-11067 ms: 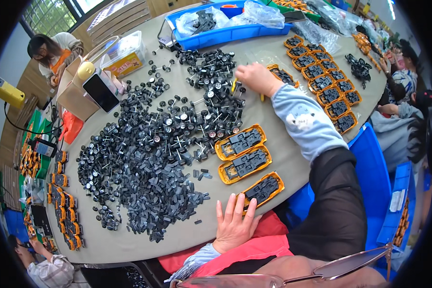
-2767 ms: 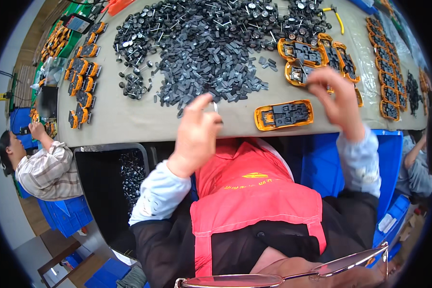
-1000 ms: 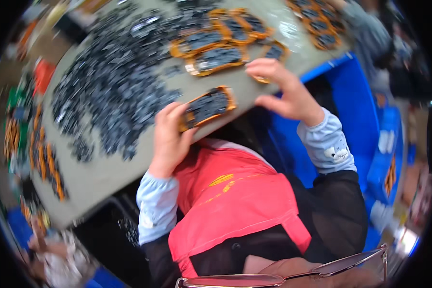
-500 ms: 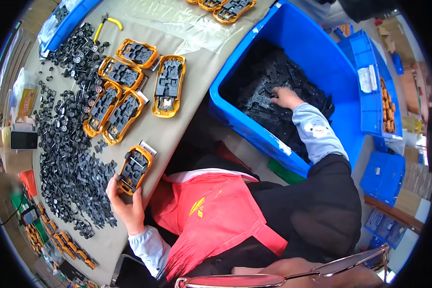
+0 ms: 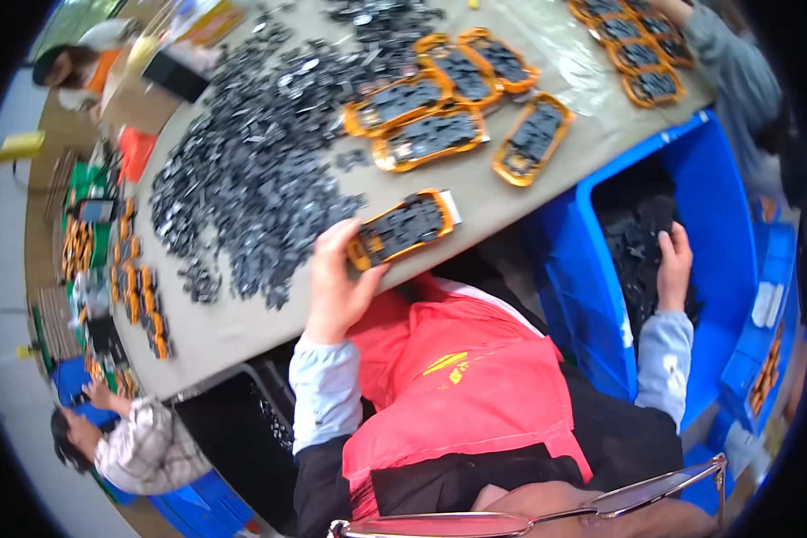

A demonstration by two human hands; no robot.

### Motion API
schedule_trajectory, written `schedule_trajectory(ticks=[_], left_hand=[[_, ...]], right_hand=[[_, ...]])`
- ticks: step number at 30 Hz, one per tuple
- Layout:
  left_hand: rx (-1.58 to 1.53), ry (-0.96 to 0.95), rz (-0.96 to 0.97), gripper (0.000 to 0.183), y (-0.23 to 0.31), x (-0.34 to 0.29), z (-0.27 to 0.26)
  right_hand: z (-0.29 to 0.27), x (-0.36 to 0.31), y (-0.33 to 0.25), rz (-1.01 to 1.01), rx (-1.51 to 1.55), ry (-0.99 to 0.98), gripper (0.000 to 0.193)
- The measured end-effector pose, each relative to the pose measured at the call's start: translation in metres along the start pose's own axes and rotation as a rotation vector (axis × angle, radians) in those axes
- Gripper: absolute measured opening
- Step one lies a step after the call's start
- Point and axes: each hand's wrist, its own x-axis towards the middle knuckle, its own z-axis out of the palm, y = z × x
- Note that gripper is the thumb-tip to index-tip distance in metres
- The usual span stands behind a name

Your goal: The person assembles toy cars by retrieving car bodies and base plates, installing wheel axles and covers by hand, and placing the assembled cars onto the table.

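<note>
At the table's near edge my left hand [image 5: 336,282] grips the end of an orange toy car shell [image 5: 403,230], its open underside up and filled with a dark interior piece. The thumb lies on the near side, the fingers on the far side. Over the blue bin [image 5: 568,278], my right hand [image 5: 675,269] is closed on a black plastic part [image 5: 658,213], slightly blurred. Beneath it lies a heap of black plastic parts [image 5: 632,255]. Several more upturned shells, one of them a separate shell [image 5: 533,139], rest further back on the table.
A big pile of small black parts [image 5: 260,170] covers the table's left side. Finished-looking rows of orange shells [image 5: 641,54] lie at the far right, beside a person's sleeve [image 5: 735,63]. Another person [image 5: 148,444] sits at the lower left. A blue crate [image 5: 762,332] stands right of the bin.
The view has swung round, so the table appears turned and shifted right. My right hand has come up from the heap with a black part. My left hand still holds the shell.
</note>
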Motion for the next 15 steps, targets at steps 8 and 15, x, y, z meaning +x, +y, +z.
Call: schedule_trajectory(ticks=[8, 15], left_hand=[[-0.079, 0.034, 0.021, 0.075, 0.003, 0.0, -0.005], [-0.197, 0.065, 0.08, 0.074, -0.004, 0.002, -0.01]], right_hand=[[0.201, -0.035, -0.188, -0.393, -0.095, -0.558, 0.021], [0.25, -0.043, -0.193, -0.805, -0.514, -0.557, 0.049]])
